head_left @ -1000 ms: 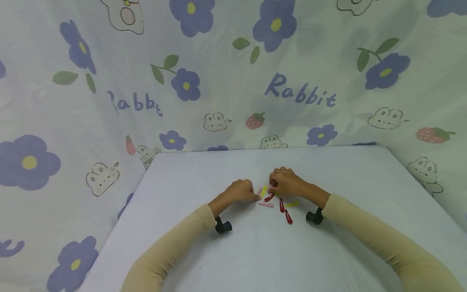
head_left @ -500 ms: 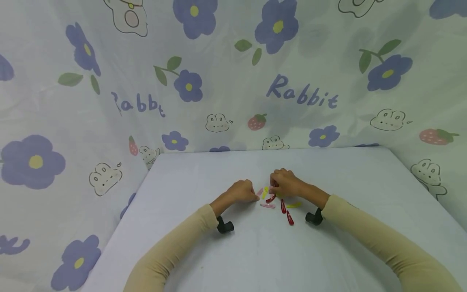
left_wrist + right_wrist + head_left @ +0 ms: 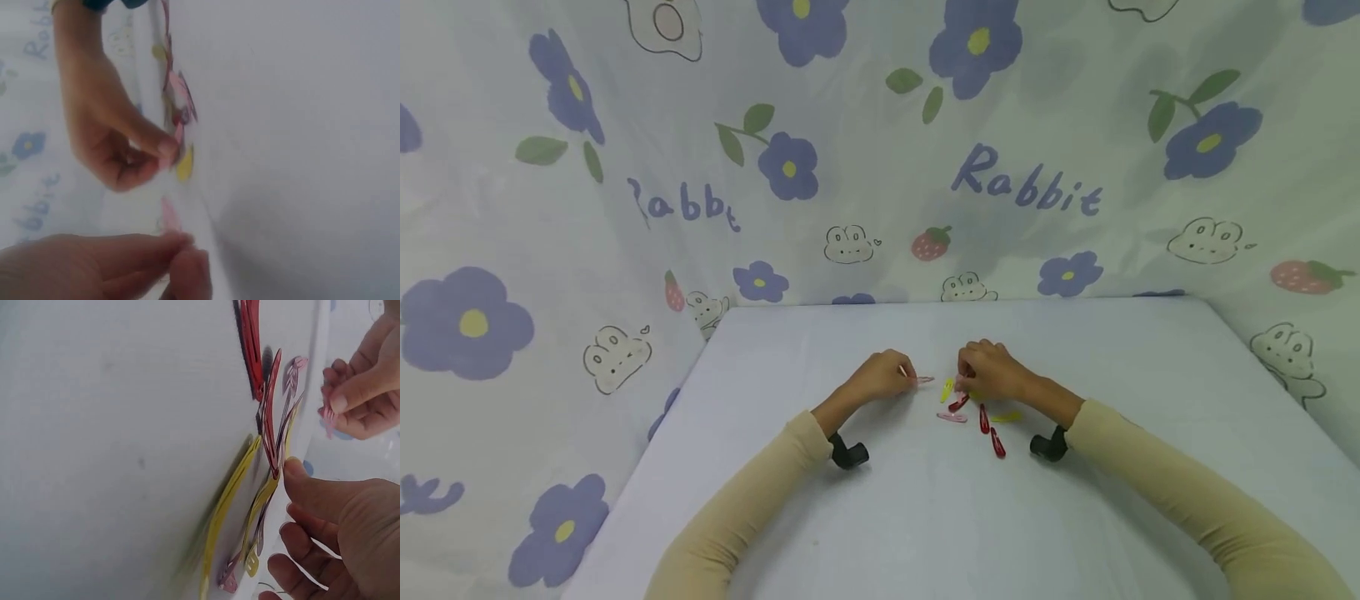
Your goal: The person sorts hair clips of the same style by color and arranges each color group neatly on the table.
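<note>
My left hand (image 3: 882, 377) pinches a pink snap hair clip (image 3: 927, 380) between thumb and fingers, raised just above the table; its tip also shows in the right wrist view, as a pink clip (image 3: 330, 424). At the far side of the clip group, my right hand (image 3: 991, 371) has its fingers curled, with a pink hair clip (image 3: 179, 134) at its thumb tip. Beside it lie a yellow clip (image 3: 947, 390), a red clip (image 3: 958, 403) and another pink clip (image 3: 952, 417). The right fingers partly hide some clips.
Nearer the person lie two more red clips (image 3: 984, 418) (image 3: 997, 442) and a yellow clip (image 3: 1006, 417). A white cloth covers the table (image 3: 910, 517). Behind and to the left hangs a flowered curtain (image 3: 865, 167). Black cameras (image 3: 850, 454) sit on both wrists.
My left hand has lifted a pink hair clip off the table and drawn it away and slightly left. The right hand stays nearly in place.
</note>
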Demonstrator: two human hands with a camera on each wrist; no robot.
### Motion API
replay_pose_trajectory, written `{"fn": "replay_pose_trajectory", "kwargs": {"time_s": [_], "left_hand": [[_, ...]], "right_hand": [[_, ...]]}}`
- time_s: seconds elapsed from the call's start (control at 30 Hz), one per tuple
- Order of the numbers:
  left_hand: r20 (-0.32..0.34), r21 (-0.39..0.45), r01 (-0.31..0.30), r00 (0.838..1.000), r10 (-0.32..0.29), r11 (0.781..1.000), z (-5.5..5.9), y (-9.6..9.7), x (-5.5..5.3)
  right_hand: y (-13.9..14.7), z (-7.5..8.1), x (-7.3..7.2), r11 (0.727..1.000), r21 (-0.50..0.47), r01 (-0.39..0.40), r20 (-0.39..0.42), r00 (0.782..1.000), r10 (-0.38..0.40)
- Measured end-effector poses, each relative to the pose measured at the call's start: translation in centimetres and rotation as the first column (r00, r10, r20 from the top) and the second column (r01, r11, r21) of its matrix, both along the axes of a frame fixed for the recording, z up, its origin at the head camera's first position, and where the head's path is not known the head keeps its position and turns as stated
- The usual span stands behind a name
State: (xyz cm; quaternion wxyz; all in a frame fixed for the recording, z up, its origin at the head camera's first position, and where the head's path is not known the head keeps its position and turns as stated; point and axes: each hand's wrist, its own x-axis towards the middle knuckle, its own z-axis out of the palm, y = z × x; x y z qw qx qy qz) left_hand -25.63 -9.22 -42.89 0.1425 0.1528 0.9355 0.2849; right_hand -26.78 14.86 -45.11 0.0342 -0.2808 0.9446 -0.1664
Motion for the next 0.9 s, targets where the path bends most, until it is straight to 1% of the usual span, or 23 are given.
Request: {"fn": "replay_pose_trajectory", "kwargs": {"time_s": [0.07, 0.17, 0.3, 0.4, 0.47, 0.57, 0.7, 0.8, 0.9], "left_hand": [[-0.017, 0.023, -0.008, 1.0, 0.009, 1.0, 0.1, -0.7, -0.2], [-0.036, 0.072, -0.013, 0.999, 0.016, 0.997, 0.1, -1.8, -0.4], [-0.066, 0.128, -0.031, 0.997, 0.04, 0.991, 0.5, -3.6, -0.7], [-0.093, 0.146, -0.039, 0.994, 0.053, 0.989, 0.9, -4.9, -1.0], [-0.101, 0.162, -0.042, 0.993, 0.059, 0.986, 1.2, -5.7, -1.0], [-0.144, 0.156, -0.034, 0.988, 0.057, 0.987, 1.5, -6.8, -1.0], [-0.187, 0.142, -0.051, 0.979, 0.077, 0.989, 1.6, -8.1, -0.6], [-0.183, 0.154, -0.079, 0.977, 0.107, 0.985, 1.5, -9.0, -0.3], [-0.191, 0.156, -0.102, 0.973, 0.132, 0.982, 1.3, -9.9, -0.2]], "right_hand": [[0.0, 0.0, 0.1, 1.0, 0.002, 0.004, -0.016, 1.0, -0.004], [0.0, -0.1, 0.2, 1.0, -0.004, 0.021, -0.013, 1.0, -0.021], [-0.1, 0.0, 0.5, 0.999, -0.047, 0.027, 0.039, 0.999, -0.025], [-0.2, 0.3, 0.7, 0.996, -0.088, 0.011, 0.063, 0.998, -0.006], [-0.3, 0.5, 1.0, 0.993, -0.117, 0.018, 0.087, 0.996, -0.007], [-0.3, 0.6, 1.3, 0.986, -0.165, 0.022, 0.124, 0.992, -0.001], [-0.5, 0.5, 1.5, 0.975, -0.219, 0.023, 0.189, 0.982, 0.019], [-0.6, 0.7, 1.6, 0.972, -0.233, 0.036, 0.219, 0.976, 0.016], [-0.9, 1.0, 1.6, 0.968, -0.249, 0.036, 0.204, 0.979, 0.016]]}}
